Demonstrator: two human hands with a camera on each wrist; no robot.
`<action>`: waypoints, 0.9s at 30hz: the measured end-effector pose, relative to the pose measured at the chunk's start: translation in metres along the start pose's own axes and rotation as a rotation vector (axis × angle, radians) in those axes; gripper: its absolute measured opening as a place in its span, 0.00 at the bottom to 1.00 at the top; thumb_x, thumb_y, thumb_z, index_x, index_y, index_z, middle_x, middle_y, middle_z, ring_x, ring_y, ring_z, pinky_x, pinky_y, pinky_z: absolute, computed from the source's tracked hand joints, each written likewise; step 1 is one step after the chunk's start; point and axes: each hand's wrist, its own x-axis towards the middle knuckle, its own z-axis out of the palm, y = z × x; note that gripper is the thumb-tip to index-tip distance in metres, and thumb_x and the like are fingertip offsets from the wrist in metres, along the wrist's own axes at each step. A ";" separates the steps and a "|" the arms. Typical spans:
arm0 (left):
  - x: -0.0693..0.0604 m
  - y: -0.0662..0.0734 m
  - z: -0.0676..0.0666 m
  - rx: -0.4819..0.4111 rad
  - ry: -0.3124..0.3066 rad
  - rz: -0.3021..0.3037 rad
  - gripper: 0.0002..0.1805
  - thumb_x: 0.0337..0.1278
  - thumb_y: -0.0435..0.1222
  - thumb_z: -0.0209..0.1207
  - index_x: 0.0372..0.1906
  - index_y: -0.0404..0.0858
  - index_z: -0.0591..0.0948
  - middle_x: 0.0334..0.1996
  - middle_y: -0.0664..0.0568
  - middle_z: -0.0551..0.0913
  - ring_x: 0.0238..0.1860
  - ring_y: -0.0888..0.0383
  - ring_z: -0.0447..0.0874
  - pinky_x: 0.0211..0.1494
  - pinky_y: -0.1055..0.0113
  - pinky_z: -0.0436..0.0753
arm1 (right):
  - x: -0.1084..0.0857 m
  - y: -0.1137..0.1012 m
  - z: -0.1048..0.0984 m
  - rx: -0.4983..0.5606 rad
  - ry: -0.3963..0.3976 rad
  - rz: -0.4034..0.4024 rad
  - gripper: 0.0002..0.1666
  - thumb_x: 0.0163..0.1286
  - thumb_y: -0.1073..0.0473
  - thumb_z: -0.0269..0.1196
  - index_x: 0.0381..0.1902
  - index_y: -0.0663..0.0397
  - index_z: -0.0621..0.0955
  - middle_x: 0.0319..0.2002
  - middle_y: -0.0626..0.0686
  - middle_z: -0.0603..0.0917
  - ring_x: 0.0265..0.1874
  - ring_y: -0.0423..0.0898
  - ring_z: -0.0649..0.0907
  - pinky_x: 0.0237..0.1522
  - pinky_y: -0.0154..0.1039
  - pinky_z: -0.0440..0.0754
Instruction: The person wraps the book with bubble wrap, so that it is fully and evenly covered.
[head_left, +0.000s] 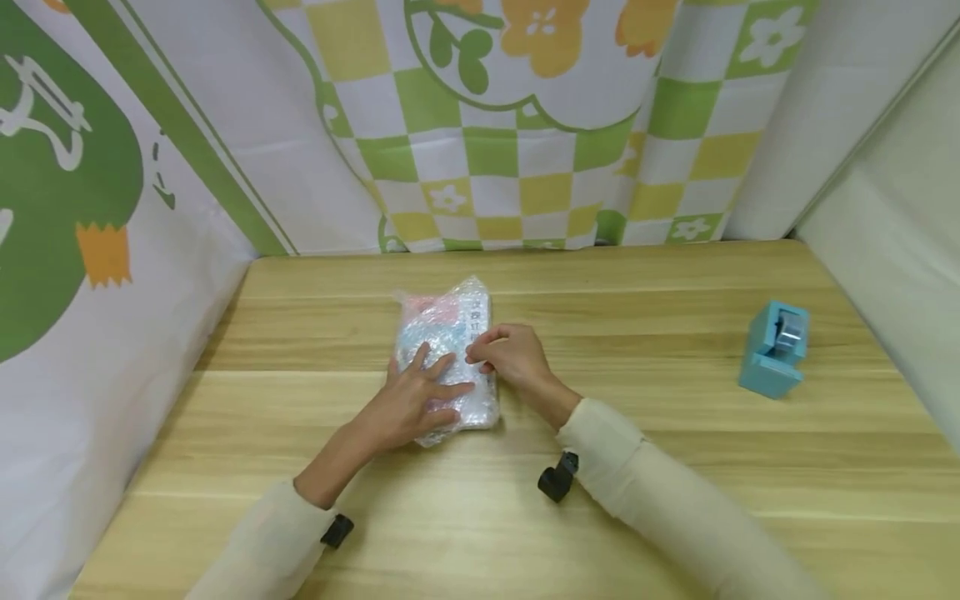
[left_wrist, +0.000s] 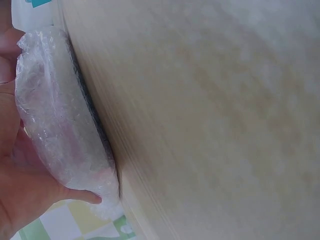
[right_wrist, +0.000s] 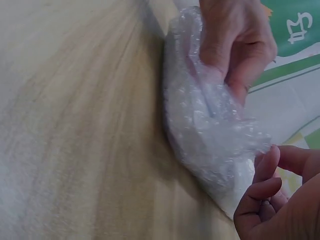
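Note:
A flat, book-like item in bubble wrap (head_left: 477, 400) lies on the table, with pink, blue and white showing through and dark printed characters along its right side. My left hand (head_left: 411, 402) rests on the wrapped item with its fingers spread, holding it down. At the item's right side, my right hand (head_left: 517, 358) pinches an edge of the bubble wrap between thumb and forefinger. The right wrist view shows that bubble wrap (right_wrist: 220, 135) drawn up toward the fingertips. In the left wrist view, the left thumb (left_wrist: 82, 195) lies along the package's end.
A teal tape dispenser (head_left: 772, 350) with a roll of clear tape stands on the right part of the wooden table (head_left: 637, 333). Patterned cloth (head_left: 517, 158) hangs behind the table's back edge, and pale sheets flank both sides.

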 end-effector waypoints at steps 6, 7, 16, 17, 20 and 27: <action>0.001 0.002 -0.002 0.001 -0.003 -0.004 0.25 0.63 0.47 0.66 0.64 0.51 0.81 0.74 0.40 0.62 0.73 0.26 0.45 0.60 0.19 0.47 | -0.001 0.004 0.005 -0.047 0.010 0.034 0.05 0.60 0.68 0.69 0.34 0.66 0.84 0.26 0.56 0.88 0.16 0.39 0.80 0.20 0.27 0.74; 0.001 0.002 -0.002 0.001 -0.004 -0.006 0.25 0.63 0.47 0.66 0.64 0.51 0.81 0.74 0.40 0.62 0.73 0.26 0.44 0.60 0.19 0.47 | -0.001 0.005 0.006 -0.053 0.009 0.040 0.05 0.60 0.69 0.69 0.33 0.66 0.84 0.26 0.56 0.88 0.15 0.38 0.80 0.19 0.26 0.75; 0.001 0.002 -0.001 0.000 -0.011 -0.009 0.25 0.62 0.46 0.66 0.64 0.51 0.80 0.74 0.39 0.62 0.73 0.26 0.44 0.60 0.18 0.45 | -0.002 0.002 0.008 -0.162 -0.018 0.041 0.04 0.58 0.67 0.71 0.29 0.65 0.86 0.23 0.54 0.87 0.15 0.38 0.79 0.19 0.27 0.75; 0.002 0.002 -0.001 0.002 -0.011 -0.009 0.25 0.62 0.46 0.66 0.64 0.51 0.80 0.74 0.39 0.62 0.73 0.26 0.44 0.60 0.18 0.45 | -0.001 0.002 0.008 -0.173 -0.022 0.045 0.04 0.58 0.67 0.71 0.28 0.64 0.86 0.23 0.54 0.87 0.14 0.38 0.79 0.18 0.26 0.75; 0.002 0.003 -0.002 0.003 -0.010 -0.012 0.25 0.61 0.46 0.67 0.63 0.52 0.81 0.74 0.40 0.62 0.73 0.26 0.45 0.60 0.19 0.46 | -0.001 0.000 0.007 -0.210 -0.038 0.051 0.05 0.58 0.66 0.71 0.26 0.63 0.85 0.22 0.53 0.87 0.13 0.37 0.78 0.17 0.26 0.73; 0.001 0.003 -0.001 0.001 -0.012 -0.006 0.25 0.61 0.46 0.67 0.63 0.50 0.81 0.74 0.39 0.62 0.73 0.25 0.45 0.59 0.18 0.46 | 0.005 -0.005 0.009 -0.334 -0.070 0.085 0.05 0.54 0.67 0.70 0.21 0.60 0.85 0.18 0.52 0.86 0.10 0.37 0.77 0.13 0.27 0.70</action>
